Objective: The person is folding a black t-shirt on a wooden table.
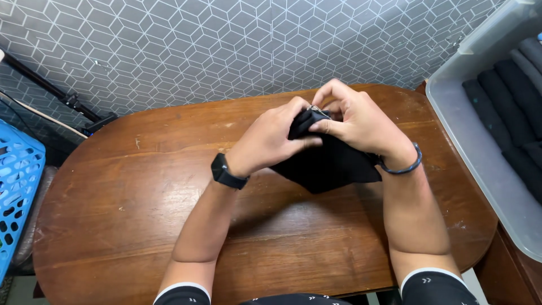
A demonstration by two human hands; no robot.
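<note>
We hold a black cloth (327, 166) over the middle of the wooden table (130, 209), both hands closed on its top edge. Our left hand (268, 141) grips the bunched upper part from the left, fingers curled around the fabric, with a black watch (226, 172) on that wrist. Our right hand (361, 121) pinches the same bunch from the right, thumb and forefinger pressed together on the cloth and the other fingers arched above it. A dark bracelet (403, 166) circles the right wrist. The two hands touch each other at the fingertips. The rest of the cloth hangs below them and spreads toward us; we cannot tell whether its lower edge rests on the table or hangs just above it.

At the right edge stands a clear plastic bin (480, 147), beside the table, and in it lie rolled dark cloths (511, 107) set side by side. At the far left we see part of a blue basket (17, 192) with holes in its wall. Behind the table runs a grey wall (197, 51) with a cube pattern.
</note>
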